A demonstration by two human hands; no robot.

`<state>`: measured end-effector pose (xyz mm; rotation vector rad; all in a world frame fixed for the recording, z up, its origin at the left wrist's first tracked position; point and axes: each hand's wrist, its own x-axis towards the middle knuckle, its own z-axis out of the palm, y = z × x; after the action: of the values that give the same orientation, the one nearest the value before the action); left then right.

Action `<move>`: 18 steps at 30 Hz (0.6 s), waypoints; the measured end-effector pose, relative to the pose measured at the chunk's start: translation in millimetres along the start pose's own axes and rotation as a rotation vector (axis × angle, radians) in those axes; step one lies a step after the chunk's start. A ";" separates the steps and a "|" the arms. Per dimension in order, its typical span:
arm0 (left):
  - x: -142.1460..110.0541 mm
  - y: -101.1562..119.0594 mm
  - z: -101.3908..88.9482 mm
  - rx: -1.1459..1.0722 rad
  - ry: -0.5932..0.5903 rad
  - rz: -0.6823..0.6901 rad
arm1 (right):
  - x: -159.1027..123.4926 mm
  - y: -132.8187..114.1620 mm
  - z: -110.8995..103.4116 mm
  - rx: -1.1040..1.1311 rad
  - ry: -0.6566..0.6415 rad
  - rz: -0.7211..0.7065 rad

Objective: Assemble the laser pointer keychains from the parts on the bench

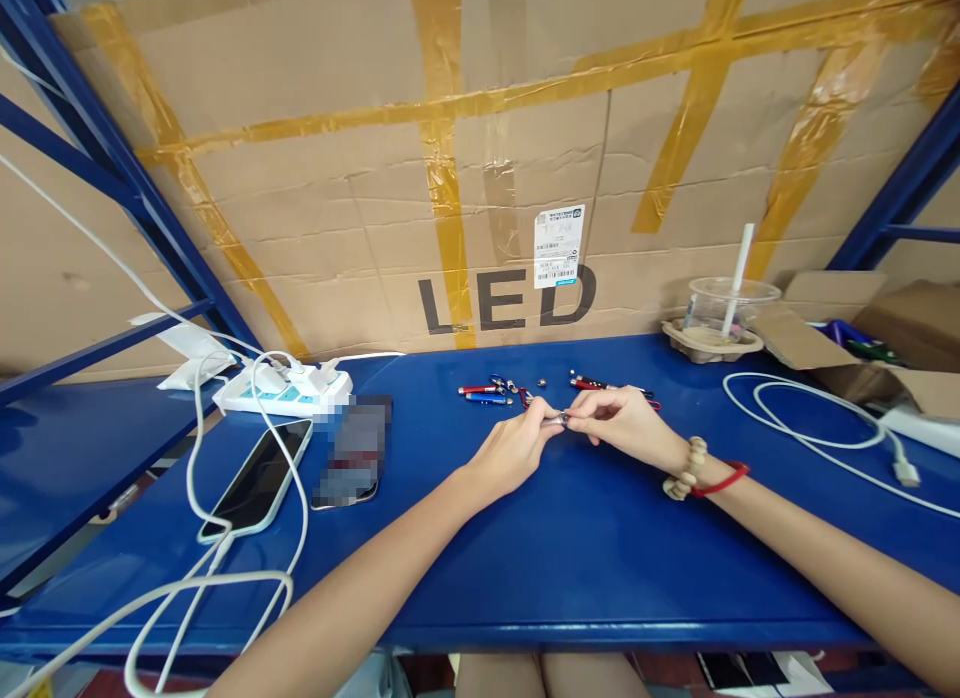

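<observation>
Over the middle of the blue table, my left hand point(514, 446) is closed in a pinch on a small silver metal tube point(555, 420). My right hand point(630, 423) pinches the dark end of the same tube, so the fingertips of both hands nearly meet and cover most of it. Just beyond my left hand lie a red pen-sized tube point(480, 389) and a blue one point(487, 399). Small metal pieces point(511, 386) and a red cord lie next to them. Behind my right hand rests a black tube point(589, 383), partly hidden.
At left are a white power strip point(244, 396), cables, a phone point(262, 478) and a second dark, blurred device point(358, 443). A plastic cup with a straw point(731, 303) stands at back right, near an open cardboard box point(915, 328) and a coiled white cable point(814, 443).
</observation>
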<state>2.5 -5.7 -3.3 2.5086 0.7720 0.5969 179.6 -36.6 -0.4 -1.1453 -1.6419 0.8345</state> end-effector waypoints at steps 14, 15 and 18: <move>0.8 -0.1 5.2 0.144 0.109 0.048 | -2.7 -6.0 0.8 0.007 -0.035 0.147; 1.1 -0.4 5.4 0.147 0.126 0.053 | -2.5 -6.5 1.2 0.023 -0.031 0.155; 1.2 -0.5 4.9 0.151 0.166 0.068 | -1.8 -6.6 1.5 0.067 -0.030 0.172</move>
<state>5.8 -6.0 -7.3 2.6573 0.8210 0.8063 176.4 -40.6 4.4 -1.2446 -1.5433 1.0133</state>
